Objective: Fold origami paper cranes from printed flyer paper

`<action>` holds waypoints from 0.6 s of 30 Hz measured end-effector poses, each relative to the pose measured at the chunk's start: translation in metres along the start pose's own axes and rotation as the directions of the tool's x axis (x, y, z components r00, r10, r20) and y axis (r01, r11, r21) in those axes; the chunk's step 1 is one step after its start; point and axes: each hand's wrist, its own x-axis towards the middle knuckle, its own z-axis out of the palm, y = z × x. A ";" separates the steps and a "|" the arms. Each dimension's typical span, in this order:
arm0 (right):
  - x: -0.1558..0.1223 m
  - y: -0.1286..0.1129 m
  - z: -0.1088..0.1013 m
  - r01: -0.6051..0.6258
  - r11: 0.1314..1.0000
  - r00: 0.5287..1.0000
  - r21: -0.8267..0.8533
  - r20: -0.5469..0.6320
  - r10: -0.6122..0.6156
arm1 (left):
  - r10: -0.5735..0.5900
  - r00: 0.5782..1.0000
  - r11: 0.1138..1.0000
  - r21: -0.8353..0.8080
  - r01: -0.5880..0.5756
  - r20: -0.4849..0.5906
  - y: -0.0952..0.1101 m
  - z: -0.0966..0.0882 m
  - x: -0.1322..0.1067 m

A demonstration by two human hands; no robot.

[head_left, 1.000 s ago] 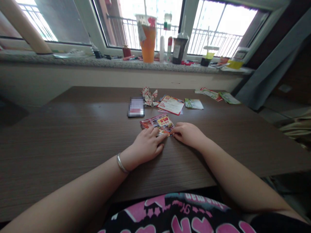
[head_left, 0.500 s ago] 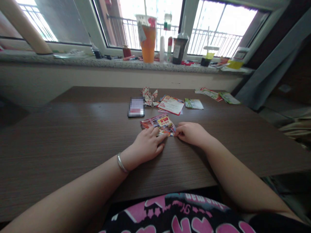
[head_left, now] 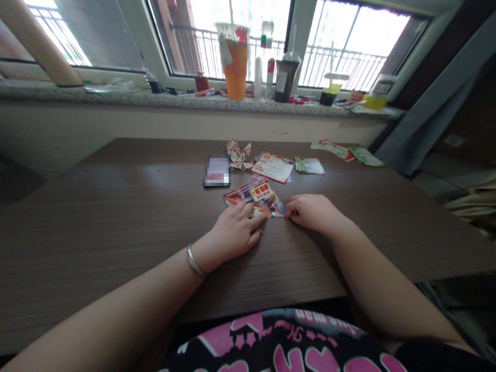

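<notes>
- While the left hand (head_left: 234, 227) lies palm down with fingers extended over the near edge of a colorful promotional leaflet (head_left: 262, 192), its grip is loose, pressing rather than clasping.
- At the leaflet's near right corner, the right hand (head_left: 315, 211) has its grip drawn together, thumb and fingertips pinching the paper.
- The leaflet lies on the brown wood-grain tabletop (head_left: 116, 222), in front of the person, its large yellow-backed digits upside down.
- Just beyond it are a phone (head_left: 217, 171) with a blurred screen, a red-and-white folded-paper figure (head_left: 238, 155), a red-bordered flyer (head_left: 272, 167) and a small stack of cards (head_left: 309, 166).
- More leaflets (head_left: 335, 150) lie at the far right.
- A silver bracelet (head_left: 194, 260) circles the left wrist.
- On the stone windowsill (head_left: 174, 102) stand a tall orange drink (head_left: 235, 70) and a dark cup (head_left: 285, 77).
</notes>
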 end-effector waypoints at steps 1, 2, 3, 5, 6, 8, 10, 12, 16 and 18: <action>0.000 0.001 0.000 0.002 1.000 1.000 0.003 0.002 -0.002 | 0.001 1.000 1.000 -0.003 -0.001 -0.003 0.000 0.000 0.000; 0.000 0.002 0.001 0.003 1.000 1.000 0.005 0.003 -0.003 | 0.002 1.000 1.000 -0.005 -0.002 -0.006 0.000 0.000 0.000; -0.001 0.003 0.001 0.002 1.000 1.000 0.007 0.004 -0.003 | 0.002 1.000 1.000 -0.006 -0.002 -0.010 0.000 0.001 0.000; -0.002 0.006 0.001 -0.005 1.000 1.000 0.009 0.006 0.005 | 0.002 1.000 1.000 -0.005 -0.002 -0.016 -0.001 0.002 0.000; -0.002 0.007 0.001 -0.014 1.000 1.000 0.008 0.009 0.014 | 0.003 1.000 1.000 -0.004 -0.003 -0.016 -0.001 0.002 0.000; -0.003 0.011 0.001 -0.035 0.999 0.999 0.004 0.019 0.035 | 0.005 1.000 1.000 -0.001 -0.005 -0.016 -0.001 0.003 0.000; -0.003 0.015 0.001 -0.047 0.999 0.998 -0.003 0.034 0.047 | 0.005 1.000 1.000 0.002 -0.005 -0.013 -0.001 0.004 0.000; -0.002 0.018 0.001 -0.047 0.999 0.998 -0.011 0.029 0.047 | 0.002 1.000 1.000 0.007 -0.002 -0.008 -0.001 0.003 0.000; 0.002 0.018 0.002 0.018 0.999 0.998 0.049 -0.066 -0.015 | 0.009 1.000 1.000 0.016 -0.009 -0.002 0.000 0.003 0.000; 0.004 0.015 0.004 0.087 0.992 0.993 0.094 -0.091 -0.079 | 0.011 1.000 1.000 0.024 -0.011 -0.006 0.000 0.003 0.000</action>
